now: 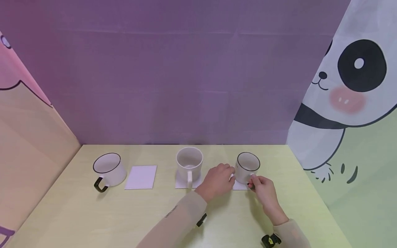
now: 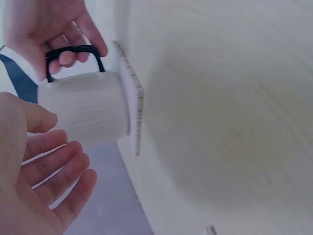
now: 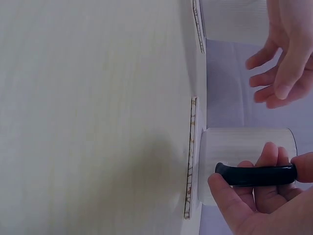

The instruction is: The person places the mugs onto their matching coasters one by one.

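Note:
A white mug (image 1: 247, 167) with a thin dark rim stands upright on a square white coaster (image 1: 239, 186) at the right. My right hand (image 1: 263, 193) holds its black handle (image 3: 257, 175), the thumb at the upper end and fingers behind it. To the left of that mug is my left hand (image 1: 218, 182), its fingers loosely bent with nothing between them. In the left wrist view the left fingers (image 2: 73, 169) come close to the mug's side. An all-white mug (image 1: 189, 162) stands upright on a second coaster (image 1: 180, 182) just left of the left hand.
Farther left, a white mug (image 1: 111, 170) with a dark rim and black handle sits directly on the pale wooden table (image 1: 93, 217). Beside it lies a bare white coaster (image 1: 141, 177). A purple backdrop (image 1: 186, 69) rises behind the table, with a panda-printed panel (image 1: 328, 144) at the right.

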Demonstrator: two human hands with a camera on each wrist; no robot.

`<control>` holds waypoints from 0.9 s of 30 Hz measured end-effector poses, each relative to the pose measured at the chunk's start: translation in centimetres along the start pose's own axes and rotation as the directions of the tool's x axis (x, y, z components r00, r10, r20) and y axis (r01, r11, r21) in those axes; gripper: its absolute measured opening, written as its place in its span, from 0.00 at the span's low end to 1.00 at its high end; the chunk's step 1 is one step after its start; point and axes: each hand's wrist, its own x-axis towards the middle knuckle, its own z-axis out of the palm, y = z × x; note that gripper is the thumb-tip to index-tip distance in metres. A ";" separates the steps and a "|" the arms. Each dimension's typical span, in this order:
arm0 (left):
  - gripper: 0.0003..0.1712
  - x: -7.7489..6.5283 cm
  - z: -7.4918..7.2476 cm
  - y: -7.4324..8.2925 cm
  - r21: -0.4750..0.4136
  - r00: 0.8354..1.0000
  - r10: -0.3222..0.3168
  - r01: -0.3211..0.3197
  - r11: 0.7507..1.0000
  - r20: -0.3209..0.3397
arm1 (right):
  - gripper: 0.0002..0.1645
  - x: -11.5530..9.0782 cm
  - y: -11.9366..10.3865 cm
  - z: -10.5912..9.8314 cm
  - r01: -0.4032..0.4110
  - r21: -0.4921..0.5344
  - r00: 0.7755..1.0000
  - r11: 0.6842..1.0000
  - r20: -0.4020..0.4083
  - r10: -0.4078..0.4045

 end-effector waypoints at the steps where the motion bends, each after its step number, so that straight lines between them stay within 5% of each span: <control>1: 0.06 -0.1 -0.3 0.1 0.003 1.000 0.003 -0.003 1.000 -0.003 | 0.21 0.0 0.0 0.0 0.000 -0.002 1.000 1.000 0.001 0.000; 10: 0.12 -1.3 -2.1 0.6 -0.001 0.999 0.023 -0.023 1.000 -0.028 | 0.21 0.0 0.0 0.0 0.010 -0.015 1.000 1.000 0.000 -0.010; 27: 0.13 -3.0 -5.4 0.9 -0.016 0.978 0.075 -0.080 0.997 -0.194 | 0.21 -0.1 0.1 0.0 0.019 -0.032 1.000 0.999 0.001 -0.019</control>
